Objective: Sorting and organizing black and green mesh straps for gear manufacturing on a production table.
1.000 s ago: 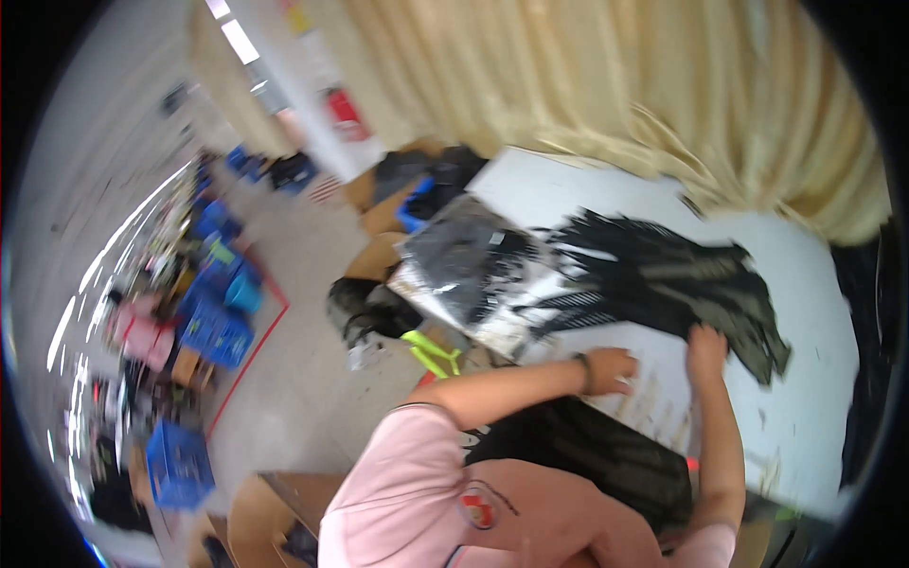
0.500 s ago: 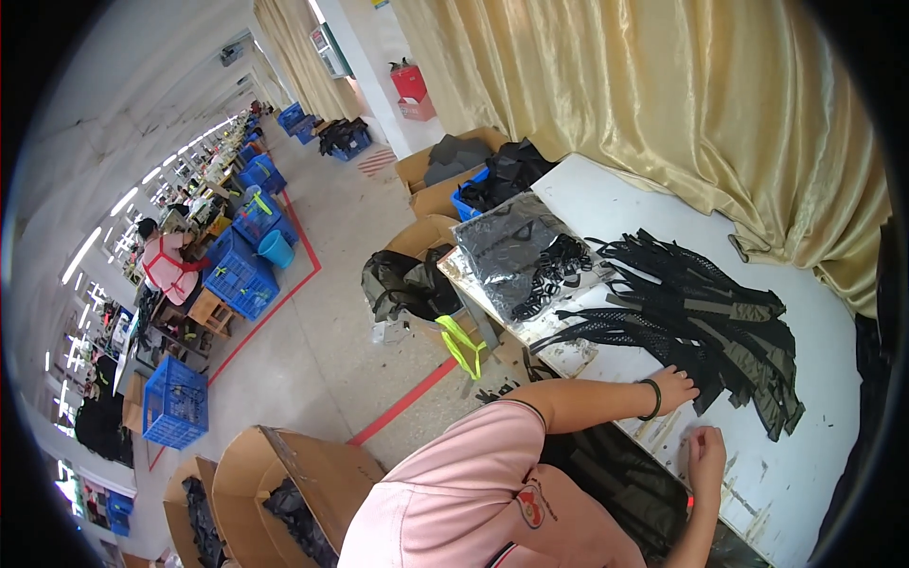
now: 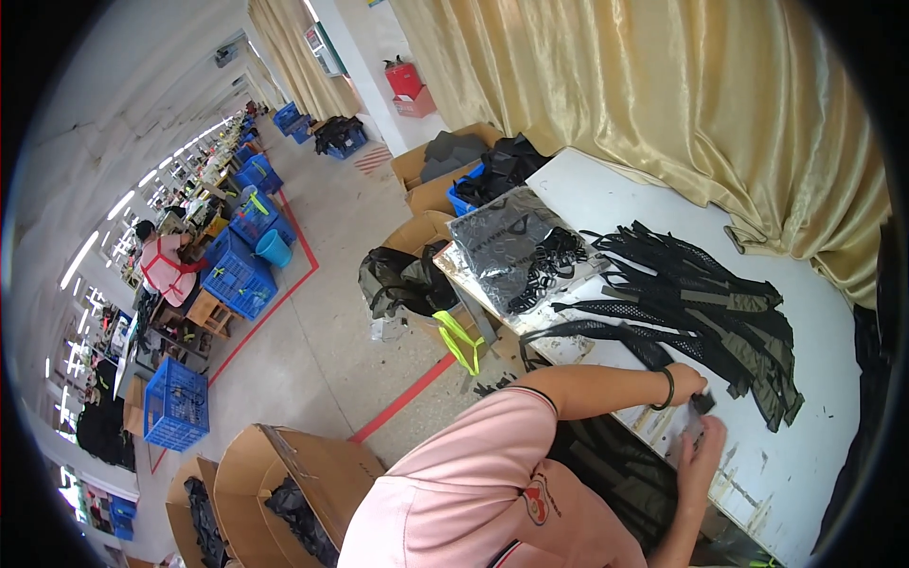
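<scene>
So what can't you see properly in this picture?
- Head view: the small dark piece between the left hand and right hand is mostly covered by the fingers; its kind cannot be told.
- The white table runs off into the dark rim at the right.
- The heap of black straps is too tangled to count.
- The box contents are shadowed.

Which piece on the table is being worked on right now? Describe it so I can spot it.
Start at the white table by the gold curtain. Near its front edge, below the pile of black and olive mesh straps, the left hand and right hand meet on a small dark piece. Unlike the long straps, it is short and sits apart between the hands.
</scene>
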`<state>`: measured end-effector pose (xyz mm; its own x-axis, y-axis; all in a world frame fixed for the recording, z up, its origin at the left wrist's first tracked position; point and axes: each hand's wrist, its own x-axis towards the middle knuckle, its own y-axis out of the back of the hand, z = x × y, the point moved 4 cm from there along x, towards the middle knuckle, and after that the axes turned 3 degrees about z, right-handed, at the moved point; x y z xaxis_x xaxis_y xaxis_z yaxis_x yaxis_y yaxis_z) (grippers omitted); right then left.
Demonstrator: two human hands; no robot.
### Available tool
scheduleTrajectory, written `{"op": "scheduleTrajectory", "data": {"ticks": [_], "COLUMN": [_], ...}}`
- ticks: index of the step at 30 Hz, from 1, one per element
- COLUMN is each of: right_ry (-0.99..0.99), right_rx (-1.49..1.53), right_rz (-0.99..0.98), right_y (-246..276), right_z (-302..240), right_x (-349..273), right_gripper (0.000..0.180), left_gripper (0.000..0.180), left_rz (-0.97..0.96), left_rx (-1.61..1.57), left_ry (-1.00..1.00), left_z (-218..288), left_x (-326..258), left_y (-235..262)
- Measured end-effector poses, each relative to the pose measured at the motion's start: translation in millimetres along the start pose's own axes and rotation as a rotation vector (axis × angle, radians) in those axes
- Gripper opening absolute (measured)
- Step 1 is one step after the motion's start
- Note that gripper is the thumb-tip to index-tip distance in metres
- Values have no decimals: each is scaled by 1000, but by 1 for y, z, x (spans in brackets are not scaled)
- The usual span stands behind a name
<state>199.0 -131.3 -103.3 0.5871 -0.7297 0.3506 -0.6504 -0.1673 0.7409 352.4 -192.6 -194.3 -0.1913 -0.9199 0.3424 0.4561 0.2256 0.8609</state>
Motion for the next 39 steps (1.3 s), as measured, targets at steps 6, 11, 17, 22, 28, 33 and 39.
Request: {"op": "scheduleTrajectory", "data": {"ticks": [6, 11, 17, 22, 28, 33, 39], "right_ry": [-37, -42, -34, -124, -379, -422, -482], "right_rx": [145, 124, 81, 114, 606, 696, 1304], "right_rz": [196, 216, 76, -128, 51, 118, 10], "right_y": [14, 3, 4, 13, 6, -3, 1], "right_z": [5, 19, 23, 19, 61, 53, 47], "right_x": [2, -1, -7, -3, -11, -17, -20], "right_gripper": [36, 25, 15, 10, 27, 27, 16], "left_gripper": [21, 32, 27, 23, 20, 19, 13], "left_rz": [-246, -207, -172, -217, -109, -185, -94], "left_rx": [-1083, -1022, -749, -702, -429, -425, -814], "left_ry": [407, 307, 284, 180, -288, -18, 185], "left_z": [35, 52, 50, 65, 109, 99, 85], "left_x": [-15, -30, -33, -38, -44, -44, -34], "left_y": [17, 28, 28, 44, 84, 70, 73]}}
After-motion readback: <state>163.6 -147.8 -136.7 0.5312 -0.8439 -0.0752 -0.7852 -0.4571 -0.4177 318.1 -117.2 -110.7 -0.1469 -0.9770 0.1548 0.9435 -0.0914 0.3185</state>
